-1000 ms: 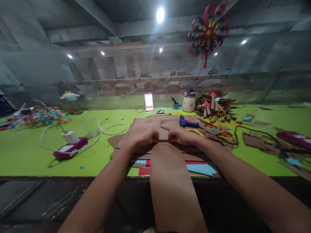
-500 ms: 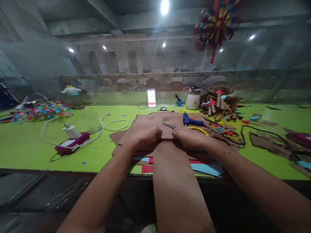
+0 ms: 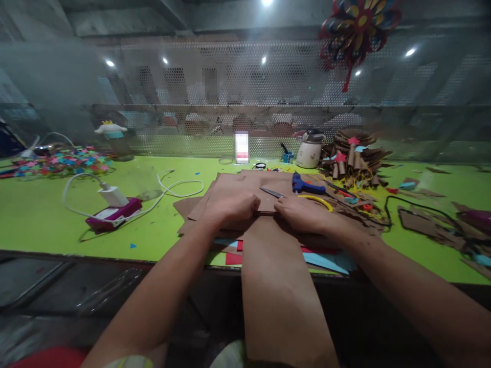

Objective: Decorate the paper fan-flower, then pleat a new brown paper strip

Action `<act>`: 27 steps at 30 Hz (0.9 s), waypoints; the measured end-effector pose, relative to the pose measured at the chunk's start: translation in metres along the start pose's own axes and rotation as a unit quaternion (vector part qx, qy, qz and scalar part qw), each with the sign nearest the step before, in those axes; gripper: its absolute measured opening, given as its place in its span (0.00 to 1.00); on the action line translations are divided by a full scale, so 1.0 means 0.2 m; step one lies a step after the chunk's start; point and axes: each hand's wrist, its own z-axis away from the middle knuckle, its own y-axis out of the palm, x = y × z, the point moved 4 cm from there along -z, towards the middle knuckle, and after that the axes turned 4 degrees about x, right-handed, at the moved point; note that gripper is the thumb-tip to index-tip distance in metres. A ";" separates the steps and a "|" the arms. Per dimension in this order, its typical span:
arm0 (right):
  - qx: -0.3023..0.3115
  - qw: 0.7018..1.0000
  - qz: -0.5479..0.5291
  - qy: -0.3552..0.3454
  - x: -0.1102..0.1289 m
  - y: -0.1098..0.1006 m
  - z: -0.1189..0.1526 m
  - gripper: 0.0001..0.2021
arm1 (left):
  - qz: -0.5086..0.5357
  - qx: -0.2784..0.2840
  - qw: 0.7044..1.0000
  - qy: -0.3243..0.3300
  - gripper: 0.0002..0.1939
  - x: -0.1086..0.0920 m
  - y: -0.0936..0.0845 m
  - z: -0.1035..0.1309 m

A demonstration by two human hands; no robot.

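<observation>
A long strip of brown kraft paper (image 3: 284, 291) runs from the paper stack over the table's front edge towards me. Its far end looks folded or rolled into a narrow edge. My left hand (image 3: 240, 208) is closed on the left corner of that edge, fingers curled. At the right corner, my right hand (image 3: 301, 213) pinches the same edge. Just beyond my right fingers lie scissors, their blade (image 3: 270, 192) pointing left and a yellow handle (image 3: 316, 200) showing. A blue glue gun (image 3: 310, 185) rests behind them on the brown paper stack (image 3: 230, 185).
Red and light-blue sheets (image 3: 328, 261) stick out under the stack. A purple power strip (image 3: 115, 214) with a white charger and cable lies left. Paper stars (image 3: 72, 162) are heaped at far left. Rolled-paper pieces (image 3: 353, 158), a white flask (image 3: 309, 151) and scraps occupy the right.
My view has tilted slightly down, so the table sits higher in it. Both hands stay at the strip's far edge, with little visible movement of the paper.
</observation>
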 end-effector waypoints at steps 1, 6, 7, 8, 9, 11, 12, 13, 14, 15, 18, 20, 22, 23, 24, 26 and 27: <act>0.004 1.000 -0.002 0.000 0.00 0.00 0.00 0.08 | -0.033 0.016 0.999 0.011 0.07 -0.02 -0.01 0.00; 0.004 1.000 -0.014 0.001 0.02 0.00 0.01 0.10 | -0.030 0.019 0.999 0.022 0.06 -0.05 0.00 -0.01; 0.000 1.000 -0.014 0.000 0.03 -0.01 0.01 0.11 | -0.015 0.014 1.000 0.020 0.06 -0.05 0.01 0.00; -0.005 1.000 -0.014 -0.002 0.05 -0.01 0.02 0.11 | -0.004 0.012 1.000 0.017 0.05 -0.04 0.01 0.00; -0.011 1.000 -0.014 -0.003 0.06 -0.01 0.02 0.11 | 0.002 0.007 1.000 0.015 0.05 -0.04 0.02 0.00; -0.020 1.000 -0.013 -0.002 0.08 -0.02 0.03 0.11 | 0.003 0.004 1.000 0.008 0.04 -0.03 0.02 0.01; -0.023 1.000 -0.012 0.001 0.09 -0.03 0.03 0.11 | 0.002 0.008 1.000 0.006 0.04 -0.03 0.01 0.01; -0.026 1.000 -0.011 0.005 0.09 -0.03 0.03 0.10 | 0.004 0.017 1.000 0.007 0.05 -0.04 0.01 0.01; -0.028 1.000 -0.011 0.009 0.09 -0.03 0.03 0.09 | 0.012 0.034 0.999 0.011 0.05 -0.04 0.00 0.01; -0.031 0.999 -0.012 0.011 0.08 -0.03 0.03 0.09 | 0.024 0.050 0.998 0.016 0.06 -0.05 -0.01 0.01; -0.071 0.997 -0.014 0.020 0.06 -0.05 0.02 0.06 | 0.065 0.054 0.996 0.032 0.14 -0.05 -0.04 -0.01; -0.117 0.993 -0.011 0.023 0.05 -0.07 0.02 0.09 | 0.086 0.036 0.995 0.041 0.19 -0.04 -0.05 -0.02; -0.159 0.987 -0.006 0.016 0.05 -0.10 0.02 0.10 | 0.116 0.026 0.991 0.058 0.19 -0.01 -0.04 -0.03; -0.173 0.985 -0.004 0.010 0.06 -0.11 0.02 0.09 | 0.139 0.026 0.987 0.075 0.19 0.00 -0.04 -0.03; -0.183 0.983 -0.002 0.004 0.06 -0.12 0.03 0.09 | 0.168 0.026 0.981 0.095 0.18 0.01 -0.03 -0.02; -0.196 0.981 0.001 -0.004 0.07 -0.14 0.03 0.08 | 0.231 0.033 0.962 0.140 0.16 0.01 -0.03 -0.01; -0.200 0.980 0.002 -0.004 0.07 -0.14 0.03 0.07 | 0.253 0.033 0.955 0.152 0.16 0.01 -0.03 -0.01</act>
